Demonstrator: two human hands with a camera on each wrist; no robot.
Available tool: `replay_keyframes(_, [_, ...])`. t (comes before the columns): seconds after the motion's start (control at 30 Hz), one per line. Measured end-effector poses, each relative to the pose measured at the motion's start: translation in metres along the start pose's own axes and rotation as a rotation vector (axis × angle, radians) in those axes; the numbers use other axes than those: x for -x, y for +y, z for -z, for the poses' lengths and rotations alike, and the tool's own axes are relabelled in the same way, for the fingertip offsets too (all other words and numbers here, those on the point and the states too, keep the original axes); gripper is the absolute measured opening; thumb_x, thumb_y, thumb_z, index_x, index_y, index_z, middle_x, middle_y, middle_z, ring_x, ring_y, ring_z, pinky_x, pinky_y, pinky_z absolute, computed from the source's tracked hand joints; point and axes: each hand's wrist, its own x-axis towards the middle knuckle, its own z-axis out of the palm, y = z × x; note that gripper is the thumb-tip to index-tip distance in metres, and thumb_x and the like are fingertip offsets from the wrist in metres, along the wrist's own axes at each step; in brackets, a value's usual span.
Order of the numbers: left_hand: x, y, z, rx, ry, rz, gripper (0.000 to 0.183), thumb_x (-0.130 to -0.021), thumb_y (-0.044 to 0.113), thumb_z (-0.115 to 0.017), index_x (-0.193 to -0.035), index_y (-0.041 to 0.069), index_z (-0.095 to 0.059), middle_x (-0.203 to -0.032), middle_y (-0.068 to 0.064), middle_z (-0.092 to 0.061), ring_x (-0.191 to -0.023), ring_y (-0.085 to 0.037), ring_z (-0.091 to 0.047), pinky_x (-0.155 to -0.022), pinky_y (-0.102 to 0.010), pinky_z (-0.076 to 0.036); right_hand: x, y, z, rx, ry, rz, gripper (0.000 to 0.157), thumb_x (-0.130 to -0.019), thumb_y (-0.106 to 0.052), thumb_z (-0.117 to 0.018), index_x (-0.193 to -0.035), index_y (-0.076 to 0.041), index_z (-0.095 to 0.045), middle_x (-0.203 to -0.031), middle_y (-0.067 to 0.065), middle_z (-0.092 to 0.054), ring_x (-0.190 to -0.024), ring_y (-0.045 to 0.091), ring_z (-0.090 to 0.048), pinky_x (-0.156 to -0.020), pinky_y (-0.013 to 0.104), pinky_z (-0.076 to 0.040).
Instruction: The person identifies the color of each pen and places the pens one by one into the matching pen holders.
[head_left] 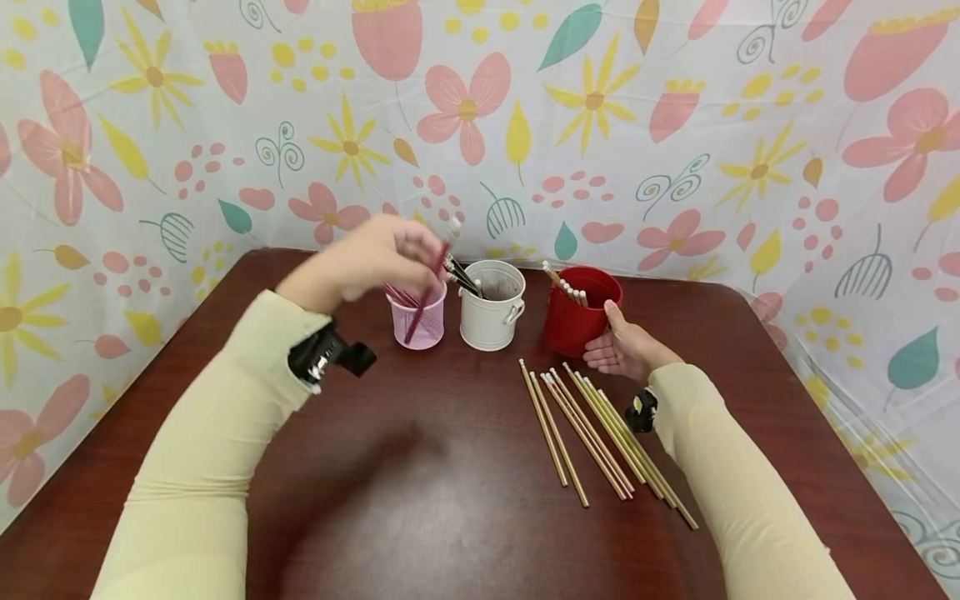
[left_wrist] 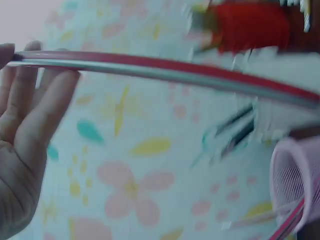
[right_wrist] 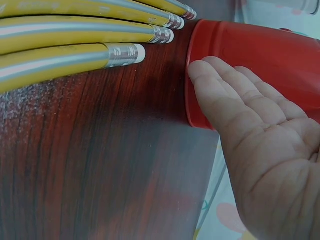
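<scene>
My left hand (head_left: 390,254) is raised over the pink mesh cup (head_left: 431,330) at the back. Its thumb and fingers pinch a red pencil (left_wrist: 200,75) with a silver stripe near the end. In the head view this pencil slants down in front of the cup, white eraser up. My right hand (head_left: 628,346) rests against the right side of a red bucket (head_left: 564,327), thumb at the rim and straight fingers along the wall. Several gold-brown pencils (head_left: 574,295) with white erasers lean inside that bucket. More pink-red pencils stand in the mesh cup.
Between cup and red bucket stands a white bucket (head_left: 487,323) holding dark pencils (head_left: 464,277). Several yellow and gold pencils (head_left: 631,445) lie on the dark wooden table (head_left: 450,517) in front of the red bucket. A flower-patterned cloth (head_left: 465,200) hangs behind.
</scene>
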Motion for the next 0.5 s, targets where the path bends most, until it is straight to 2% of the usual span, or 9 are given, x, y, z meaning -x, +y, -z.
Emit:
replay_keyframes(0.13, [-0.009,0.012,0.031,0.18,0.165,-0.011,0.02,-0.082,-0.017,-0.054,-0.083,0.0,-0.064,-0.077,-0.008,-0.069,-0.07,-0.017,-0.067,-0.065,-0.03,-0.058,0.001,-0.001,0.001,0.009,-0.004,0.003,0.097,-0.094,-0.066,-0.012,-0.132,0.02,-0.033,-0.124,0.028,-0.056,-0.102,0.026,-0.062,-0.096,0.037,-0.047])
replay_keyframes(0.23, [-0.017,0.014,0.046,0.265,0.268,-0.018,0.022,-0.082,-0.019,-0.054,-0.077,0.001,-0.062,-0.072,-0.006,-0.069,-0.064,-0.014,-0.067,-0.063,-0.027,-0.057,0.002,-0.001,0.002,0.024,-0.008,0.013,0.1,-0.093,-0.067,-0.01,-0.134,0.021,-0.031,-0.132,0.032,-0.049,-0.105,0.028,-0.061,-0.099,0.04,-0.044])
replay_keyframes(0.37, [-0.027,0.005,0.056,0.272,0.348,-0.003,0.025,-0.082,-0.018,-0.056,-0.072,0.003,-0.06,-0.069,-0.003,-0.069,-0.062,-0.012,-0.067,-0.064,-0.022,-0.056,0.002,0.0,0.001,0.028,-0.011,0.013,0.1,-0.093,-0.067,-0.01,-0.134,0.022,-0.03,-0.135,0.035,-0.044,-0.106,0.029,-0.061,-0.101,0.042,-0.043])
replay_keyframes(0.5, [-0.035,-0.01,0.058,0.243,0.397,0.029,0.028,-0.083,-0.017,-0.057,-0.068,0.007,-0.059,-0.066,0.002,-0.069,-0.061,-0.009,-0.066,-0.057,-0.016,-0.053,0.003,-0.001,-0.001,0.022,-0.017,0.008,0.1,-0.093,-0.067,-0.01,-0.134,0.022,-0.029,-0.137,0.036,-0.041,-0.108,0.031,-0.059,-0.104,0.044,-0.04])
